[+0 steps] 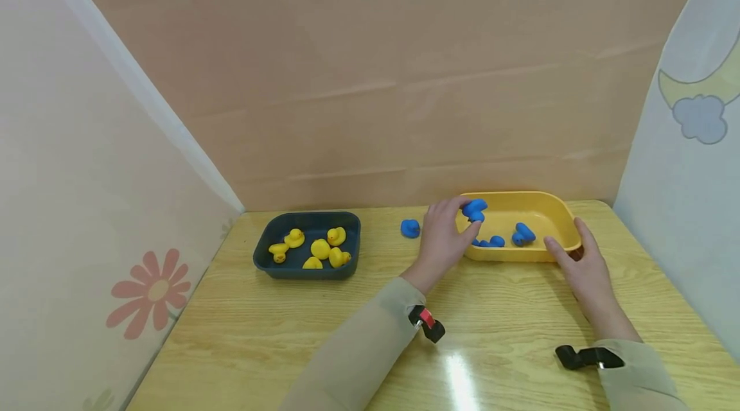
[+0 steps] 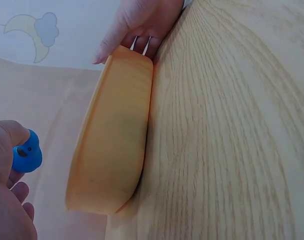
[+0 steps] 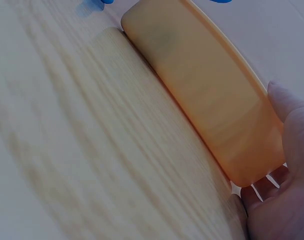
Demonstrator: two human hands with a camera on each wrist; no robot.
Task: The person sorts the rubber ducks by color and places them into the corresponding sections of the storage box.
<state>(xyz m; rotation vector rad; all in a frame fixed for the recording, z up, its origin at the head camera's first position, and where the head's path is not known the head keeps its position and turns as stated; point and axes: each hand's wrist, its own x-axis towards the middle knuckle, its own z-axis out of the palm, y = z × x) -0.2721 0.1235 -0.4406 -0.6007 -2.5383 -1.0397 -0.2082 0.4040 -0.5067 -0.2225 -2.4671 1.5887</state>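
My left hand (image 1: 442, 236) pinches a blue toy duck (image 1: 475, 208) between thumb and fingers, above the left end of a yellow bin (image 1: 520, 255). The left wrist view shows that blue duck (image 2: 30, 154) with its beak and eye, higher than the bin's rim. Inside the bin lie several more blue ducks (image 1: 523, 234) near the front wall. My right hand (image 1: 588, 273) holds the bin's right front corner. In the right wrist view its thumb (image 3: 287, 102) lies at the rim and the other fingers are against the outer end wall.
Left of the bin, one blue duck (image 1: 410, 228) sits on the wooden table (image 1: 277, 340). A dark bin (image 1: 306, 273) with several yellow ducks (image 1: 320, 248) stands farther left. A brown backdrop (image 1: 370, 90) rises behind, with pale side walls left and right.
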